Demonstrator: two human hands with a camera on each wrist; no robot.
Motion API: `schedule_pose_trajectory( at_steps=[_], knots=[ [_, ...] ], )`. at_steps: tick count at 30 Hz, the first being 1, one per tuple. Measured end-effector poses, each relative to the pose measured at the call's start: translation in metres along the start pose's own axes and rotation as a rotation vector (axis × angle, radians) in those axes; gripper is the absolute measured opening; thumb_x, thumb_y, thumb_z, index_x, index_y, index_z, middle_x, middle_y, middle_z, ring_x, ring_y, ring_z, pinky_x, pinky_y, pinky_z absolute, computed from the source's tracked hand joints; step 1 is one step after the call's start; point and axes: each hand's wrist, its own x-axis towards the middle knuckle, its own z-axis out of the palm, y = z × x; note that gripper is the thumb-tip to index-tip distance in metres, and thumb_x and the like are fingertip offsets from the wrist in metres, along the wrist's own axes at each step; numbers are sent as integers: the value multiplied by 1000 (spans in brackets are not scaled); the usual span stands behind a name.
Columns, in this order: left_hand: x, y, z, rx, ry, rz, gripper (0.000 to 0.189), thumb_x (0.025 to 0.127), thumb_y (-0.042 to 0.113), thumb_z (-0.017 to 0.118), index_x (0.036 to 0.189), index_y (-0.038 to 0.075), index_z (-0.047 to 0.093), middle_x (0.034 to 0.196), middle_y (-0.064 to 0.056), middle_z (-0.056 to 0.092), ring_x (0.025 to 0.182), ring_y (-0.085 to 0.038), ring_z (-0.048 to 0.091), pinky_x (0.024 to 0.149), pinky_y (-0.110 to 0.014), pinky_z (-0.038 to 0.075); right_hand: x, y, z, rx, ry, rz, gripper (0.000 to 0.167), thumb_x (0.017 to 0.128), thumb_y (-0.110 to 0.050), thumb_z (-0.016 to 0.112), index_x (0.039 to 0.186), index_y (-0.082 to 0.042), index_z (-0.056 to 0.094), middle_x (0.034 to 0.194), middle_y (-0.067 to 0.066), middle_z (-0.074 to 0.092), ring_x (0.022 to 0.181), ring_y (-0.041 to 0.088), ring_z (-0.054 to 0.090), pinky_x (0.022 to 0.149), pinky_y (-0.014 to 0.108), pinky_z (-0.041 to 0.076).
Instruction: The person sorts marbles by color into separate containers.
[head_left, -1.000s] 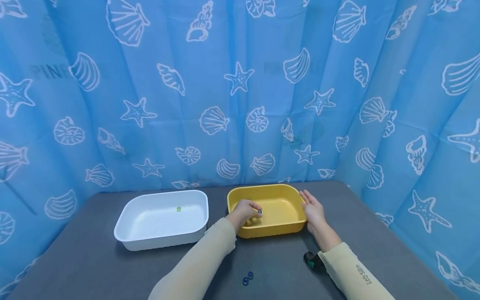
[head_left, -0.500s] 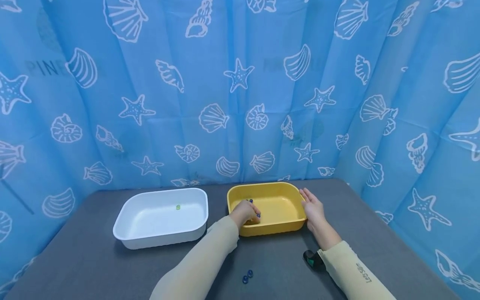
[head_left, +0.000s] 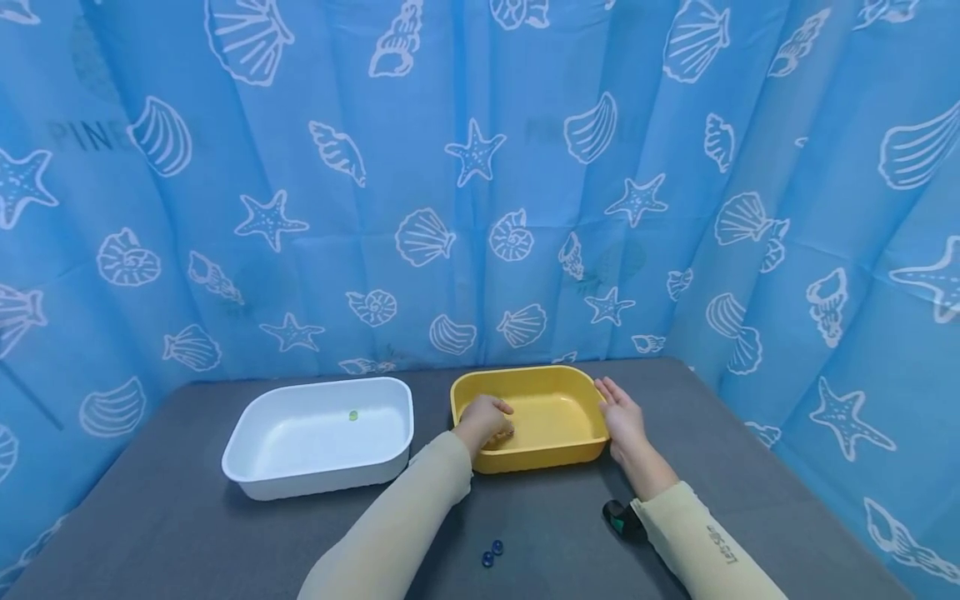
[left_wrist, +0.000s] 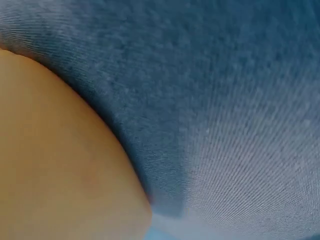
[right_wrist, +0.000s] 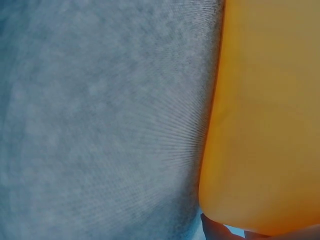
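Observation:
My left hand [head_left: 487, 419] reaches over the front left of the yellow basin [head_left: 551, 457], back of the hand up and fingers curled down inside it. A dark speck shows at its fingertips; I cannot tell whether they still pinch a small blue bead. Flat against the basin's right wall lie the straight fingers of my right hand [head_left: 622, 419]. The right wrist view shows the basin's wall [right_wrist: 270, 120] close up, with bits of fingers at its lower edge. On the cloth in front are two small round dark-blue beads, one nearer [head_left: 488, 559] and one farther [head_left: 498, 547].
A white basin [head_left: 315, 482] stands to the left, with a small green piece [head_left: 353, 415] inside. Beside the right sleeve is a black object [head_left: 618, 518] with a green patch. Grey cloth [head_left: 547, 533] covers the table; a blue shell-print curtain [head_left: 480, 275] hangs behind.
My left hand, earlier pinching a blue bead above the basin floor, has moved lower and slightly left. Blue beads seen around it half a second ago are now hidden. The right hand stays put.

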Motion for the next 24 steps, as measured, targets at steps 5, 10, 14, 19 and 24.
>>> schedule_pose_trajectory(
  at_steps=[5, 10, 14, 19, 24],
  knots=[
    [1, 2, -10, -160, 11, 54, 24, 85, 3, 73, 109, 7, 72, 111, -9, 64, 92, -23, 60, 78, -35, 52, 0, 0, 2, 8, -2, -8, 52, 106, -3, 27, 156, -8, 13, 159, 10, 21, 146, 25, 15, 116, 42, 18],
    [-5, 11, -26, -217, 25, 122, 22, 87, 6, 72, 109, 6, 72, 110, -10, 65, 103, -31, 62, 92, -45, 49, -1, 0, 2, -3, -5, -20, 53, 105, -1, 27, 156, -7, 12, 159, 11, 20, 146, 26, 14, 116, 43, 17],
    [-17, 9, -38, -243, 11, 149, 20, 87, 7, 73, 107, 5, 72, 99, -9, 67, 98, -30, 64, 94, -46, 48, 0, 2, 1, -9, -9, -20, 52, 106, -2, 27, 156, -7, 11, 159, 12, 19, 146, 27, 13, 116, 43, 17],
    [-35, -1, -53, -215, -23, 145, 22, 87, 9, 73, 108, 2, 71, 105, -10, 62, 97, -26, 59, 93, -46, 48, 0, 3, 0, -14, -3, -15, 52, 106, -3, 26, 156, -8, 12, 159, 11, 20, 146, 27, 13, 116, 44, 17],
    [-51, -11, -66, -186, -40, 159, 20, 88, 10, 73, 107, 3, 72, 100, -9, 61, 92, -23, 56, 85, -42, 51, 1, 3, 0, -17, -5, -24, 53, 105, -2, 26, 156, -7, 11, 159, 11, 19, 146, 28, 12, 116, 44, 16]
  ],
)
